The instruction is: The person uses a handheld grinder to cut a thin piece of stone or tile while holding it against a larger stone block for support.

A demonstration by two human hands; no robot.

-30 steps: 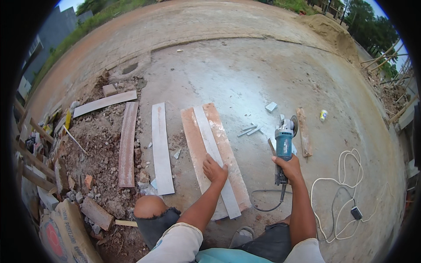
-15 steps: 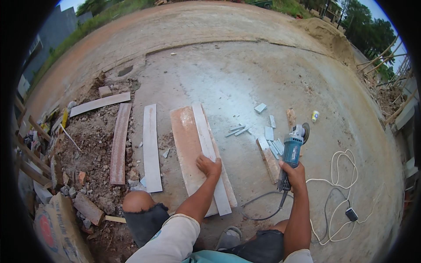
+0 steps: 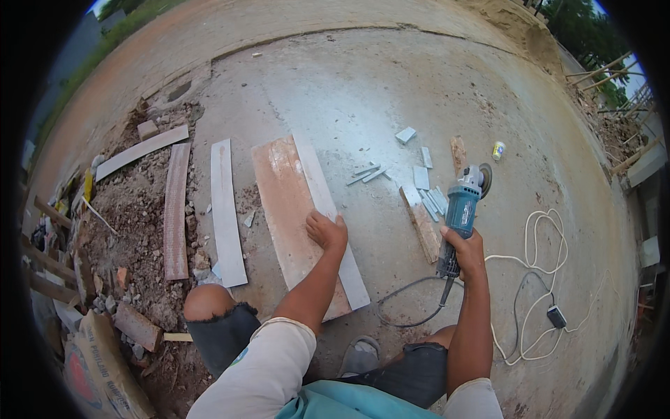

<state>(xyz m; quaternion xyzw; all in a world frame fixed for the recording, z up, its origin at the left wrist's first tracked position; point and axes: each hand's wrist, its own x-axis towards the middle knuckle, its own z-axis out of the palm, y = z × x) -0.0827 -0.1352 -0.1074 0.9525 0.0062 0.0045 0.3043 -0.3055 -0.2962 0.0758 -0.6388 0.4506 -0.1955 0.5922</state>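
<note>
My left hand (image 3: 326, 231) lies across a long light-grey tile strip (image 3: 356, 281), fingers bent at its left side and thumb toward its right. The strip lies along the right side of a wide reddish-brown board (image 3: 279, 174). In my right hand (image 3: 467, 253) is a teal angle grinder (image 3: 461, 208), held by its dark rear handle, its disc pointing away from me above the concrete. Whether the disc spins cannot be told. Small cut tile pieces (image 3: 421, 177) lie left of the grinder, beside a narrow wooden block (image 3: 421, 227).
More long strips lie leftward: a pale one (image 3: 229, 213), a reddish one (image 3: 177, 213) and another (image 3: 143, 151) on rubble (image 3: 132, 209). A cement bag (image 3: 101, 366) stands at lower left. A white cable (image 3: 537, 262) loops at right, and a small yellow-and-white cup (image 3: 498, 150) stands beyond the grinder.
The grey strip has shifted right on the board, from over its surface to its right edge, with my left hand on it. My right hand still holds the grinder.
</note>
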